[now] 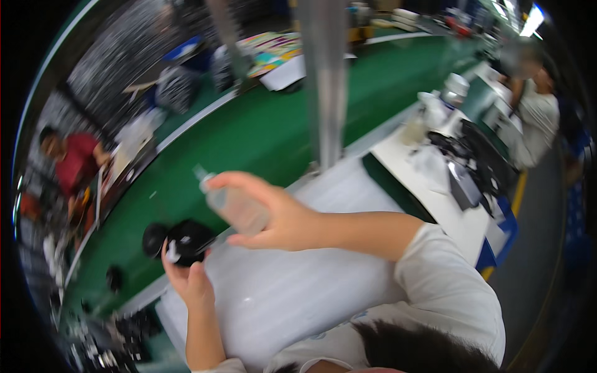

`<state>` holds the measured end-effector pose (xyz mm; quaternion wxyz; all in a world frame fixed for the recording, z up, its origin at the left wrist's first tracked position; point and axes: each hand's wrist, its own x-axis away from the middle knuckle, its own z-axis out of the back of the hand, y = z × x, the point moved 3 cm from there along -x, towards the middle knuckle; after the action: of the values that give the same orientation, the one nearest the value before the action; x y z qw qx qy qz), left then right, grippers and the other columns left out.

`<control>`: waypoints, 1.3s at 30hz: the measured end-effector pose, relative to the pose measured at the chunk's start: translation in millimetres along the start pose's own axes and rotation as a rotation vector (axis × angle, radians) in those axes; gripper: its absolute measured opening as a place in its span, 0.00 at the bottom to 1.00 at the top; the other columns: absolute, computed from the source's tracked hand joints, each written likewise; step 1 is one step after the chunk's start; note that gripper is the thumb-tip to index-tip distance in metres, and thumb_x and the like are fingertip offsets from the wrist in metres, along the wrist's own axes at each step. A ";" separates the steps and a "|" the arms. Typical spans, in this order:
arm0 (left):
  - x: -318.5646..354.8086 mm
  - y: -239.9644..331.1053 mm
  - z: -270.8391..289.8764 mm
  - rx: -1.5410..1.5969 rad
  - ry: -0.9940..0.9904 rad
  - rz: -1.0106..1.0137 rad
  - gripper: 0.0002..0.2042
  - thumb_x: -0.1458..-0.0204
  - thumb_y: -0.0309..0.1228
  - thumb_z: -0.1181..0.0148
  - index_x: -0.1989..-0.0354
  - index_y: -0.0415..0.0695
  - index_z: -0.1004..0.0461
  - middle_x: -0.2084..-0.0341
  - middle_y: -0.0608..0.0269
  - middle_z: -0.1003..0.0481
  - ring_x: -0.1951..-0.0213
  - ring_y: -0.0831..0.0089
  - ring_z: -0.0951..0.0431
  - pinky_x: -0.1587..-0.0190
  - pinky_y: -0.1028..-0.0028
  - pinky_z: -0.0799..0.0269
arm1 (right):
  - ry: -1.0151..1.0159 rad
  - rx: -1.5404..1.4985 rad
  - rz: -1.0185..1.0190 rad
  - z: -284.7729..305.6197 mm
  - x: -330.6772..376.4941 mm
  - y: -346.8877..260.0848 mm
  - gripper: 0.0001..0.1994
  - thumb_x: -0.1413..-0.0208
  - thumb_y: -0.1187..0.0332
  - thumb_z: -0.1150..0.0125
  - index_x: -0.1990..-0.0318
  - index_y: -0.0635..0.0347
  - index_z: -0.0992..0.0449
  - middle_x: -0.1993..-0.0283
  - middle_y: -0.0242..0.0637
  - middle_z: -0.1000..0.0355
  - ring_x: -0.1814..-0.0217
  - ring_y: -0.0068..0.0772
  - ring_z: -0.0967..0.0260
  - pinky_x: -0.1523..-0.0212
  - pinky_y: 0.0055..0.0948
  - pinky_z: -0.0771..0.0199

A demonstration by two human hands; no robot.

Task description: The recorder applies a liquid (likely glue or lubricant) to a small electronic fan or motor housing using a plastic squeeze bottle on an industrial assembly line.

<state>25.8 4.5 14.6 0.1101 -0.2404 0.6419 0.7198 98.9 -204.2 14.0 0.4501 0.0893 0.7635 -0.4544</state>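
My right hand (289, 221) is closed round a translucent squeeze bottle (239, 210), tilted with its thin nozzle pointing up and left. Held up by the fingers of my left hand (189, 283) is a glossy black rounded part (188, 239), with a small white patch on its near side. The bottle is just right of and above that part; a thin dark piece juts from the part toward my right hand. Behind my left hand, a second black round piece (154, 239) shows over the green belt. Motion blurs the fine detail.
A white sheet-covered worktop (292, 292) lies under my arms, beside the green conveyor belt (261, 137). A metal post (323, 81) rises at the belt's edge. On the right, a white table (438, 202) carries bottles and black parts. Co-workers sit at far left and right.
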 end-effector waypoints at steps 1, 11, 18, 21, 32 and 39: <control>-6.6 -18.1 13.0 0.020 0.065 -0.011 0.37 0.61 0.33 0.37 0.45 0.42 0.53 0.53 0.57 0.41 0.52 0.66 0.36 0.52 0.65 0.36 | 0.030 0.076 -0.020 -5.0 -6.4 7.7 0.30 0.62 0.71 0.39 0.48 0.58 0.43 0.48 0.37 0.40 0.43 0.31 0.44 0.44 0.27 0.48; 80.8 -70.8 -69.3 -0.080 0.380 -0.090 0.29 0.60 0.16 0.46 0.48 0.42 0.51 0.53 0.55 0.42 0.53 0.69 0.37 0.52 0.69 0.37 | -0.100 -0.286 -0.802 54.1 56.5 -40.4 0.17 0.62 0.64 0.35 0.65 0.59 0.33 0.68 0.30 0.33 0.68 0.17 0.36 0.69 0.18 0.36; 82.3 -52.2 -82.1 -0.714 0.201 -0.745 0.34 0.69 0.17 0.37 0.51 0.45 0.48 0.53 0.48 0.44 0.53 0.56 0.38 0.51 0.67 0.38 | -0.073 0.085 -0.349 62.4 65.5 -41.0 0.17 0.65 0.65 0.34 0.68 0.59 0.34 0.70 0.30 0.34 0.70 0.19 0.37 0.71 0.19 0.37; 80.6 -58.3 -87.8 -0.698 0.098 -1.004 0.26 0.67 0.21 0.39 0.55 0.51 0.38 0.58 0.47 0.37 0.60 0.53 0.33 0.59 0.63 0.33 | -0.053 0.138 -0.146 65.0 66.4 -54.9 0.21 0.69 0.67 0.31 0.66 0.62 0.34 0.68 0.33 0.35 0.70 0.20 0.37 0.71 0.19 0.36; 82.0 -29.3 -111.9 -0.751 -0.008 -0.963 0.25 0.67 0.20 0.42 0.57 0.54 0.38 0.64 0.53 0.35 0.69 0.56 0.32 0.83 0.74 0.43 | -0.519 0.200 0.068 49.5 73.7 -69.0 0.31 0.64 0.60 0.32 0.54 0.59 0.44 0.74 0.42 0.36 0.81 0.23 0.42 0.82 0.20 0.45; 77.9 -26.3 -117.9 -0.694 -0.049 -0.818 0.24 0.70 0.23 0.44 0.58 0.53 0.37 0.65 0.51 0.34 0.69 0.58 0.31 0.79 0.72 0.46 | -0.489 0.097 0.153 55.5 75.6 -62.6 0.32 0.62 0.61 0.33 0.56 0.66 0.46 0.75 0.45 0.36 0.84 0.22 0.43 0.89 0.18 0.49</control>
<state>-4.8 -118.4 -53.4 0.3105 -0.4765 0.2173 0.7933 54.7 -303.5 -15.7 0.6494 0.0558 0.6005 -0.4631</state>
